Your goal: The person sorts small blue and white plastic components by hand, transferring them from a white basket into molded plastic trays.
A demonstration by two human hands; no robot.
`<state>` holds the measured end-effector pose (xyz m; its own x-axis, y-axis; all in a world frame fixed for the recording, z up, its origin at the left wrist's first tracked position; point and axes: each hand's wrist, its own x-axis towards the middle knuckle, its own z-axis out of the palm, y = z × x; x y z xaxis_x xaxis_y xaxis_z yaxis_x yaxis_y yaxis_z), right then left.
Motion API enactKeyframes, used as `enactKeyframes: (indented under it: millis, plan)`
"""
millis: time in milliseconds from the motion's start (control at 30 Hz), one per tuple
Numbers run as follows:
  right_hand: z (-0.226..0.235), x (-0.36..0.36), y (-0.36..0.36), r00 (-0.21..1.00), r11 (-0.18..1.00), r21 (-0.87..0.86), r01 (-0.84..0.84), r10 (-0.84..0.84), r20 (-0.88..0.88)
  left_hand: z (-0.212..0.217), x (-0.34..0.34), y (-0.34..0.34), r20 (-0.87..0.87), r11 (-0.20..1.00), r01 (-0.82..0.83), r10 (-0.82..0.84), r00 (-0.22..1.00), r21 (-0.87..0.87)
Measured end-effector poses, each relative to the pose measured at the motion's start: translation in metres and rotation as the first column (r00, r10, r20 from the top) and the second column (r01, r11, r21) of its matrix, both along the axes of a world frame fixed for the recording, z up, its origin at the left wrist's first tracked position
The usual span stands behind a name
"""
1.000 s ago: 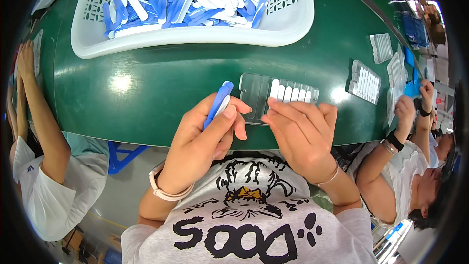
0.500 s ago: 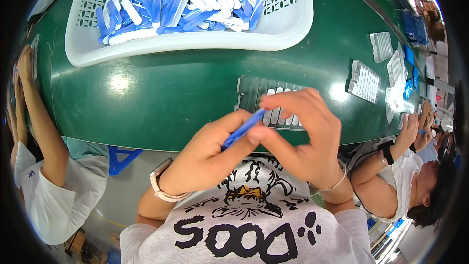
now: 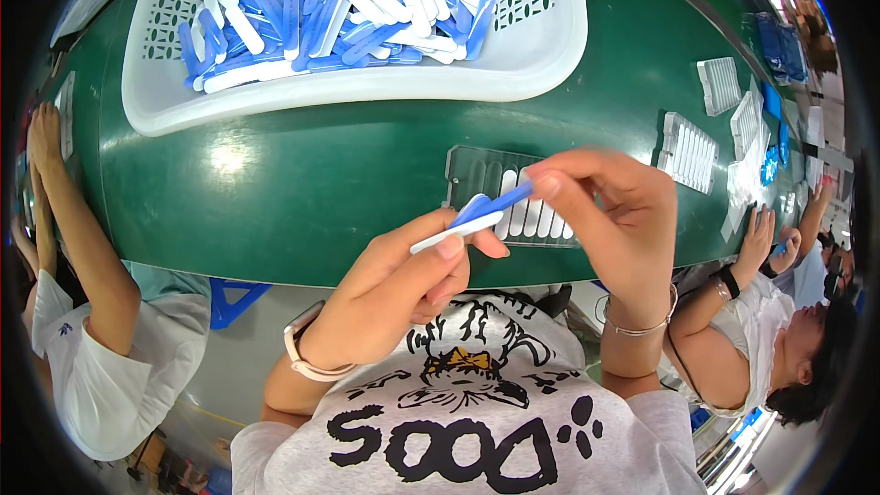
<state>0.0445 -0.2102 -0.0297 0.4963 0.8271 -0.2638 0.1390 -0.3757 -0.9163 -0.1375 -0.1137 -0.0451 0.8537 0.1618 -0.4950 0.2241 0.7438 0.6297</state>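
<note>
My left hand (image 3: pixel 394 289) pinches the near end of a slim blue and white stick (image 3: pixel 469 217). My right hand (image 3: pixel 610 220) grips its far, blue end, so both hands hold the same piece above the table's front edge. Under my right hand lies a clear slotted tray (image 3: pixel 477 170) with several white sticks standing in its right-hand slots; part of it is hidden by my fingers. A big white perforated basket (image 3: pixel 367 92) heaped with blue and white sticks stands further back on the green table (image 3: pixel 302 183).
Other filled clear trays (image 3: pixel 689 151) lie at the right of the table. A person in white sits at my left with an arm (image 3: pixel 78 220) on the table edge. Another person works at my right, a hand (image 3: pixel 756 234) near the trays.
My left hand held the blue stick alone a second ago. My right hand has since lifted off the slotted tray and taken the stick's far end; both hands now hold it up.
</note>
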Motion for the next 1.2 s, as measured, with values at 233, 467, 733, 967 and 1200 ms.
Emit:
enactKeyframes:
  millis: [233,467,733,967,1200]
  plan:
    - [-0.006,0.001,-0.012,0.939,0.972,0.233,0.037,-0.114,0.323,-0.002,0.001,0.004,-0.042,0.999,-0.006,0.008,0.999,0.036]
    - [-0.004,-0.008,-0.002,0.982,0.995,0.096,0.011,-0.029,0.184,-0.002,0.007,-0.001,-0.099,0.989,-0.110,0.119,0.988,0.096]
    - [-0.004,-0.009,0.002,0.997,0.997,-0.031,-0.075,0.075,0.020,-0.003,0.006,-0.003,-0.104,0.973,-0.095,0.119,0.987,0.208]
    - [-0.001,-0.006,0.000,0.974,0.993,0.115,-0.017,-0.010,0.228,-0.005,0.003,-0.002,-0.143,0.930,-0.156,0.213,0.966,0.332]
    - [-0.030,-0.018,-0.013,0.414,0.938,0.184,-0.294,-0.048,0.909,-0.007,-0.003,0.005,-0.144,0.913,-0.235,0.296,0.944,0.334]
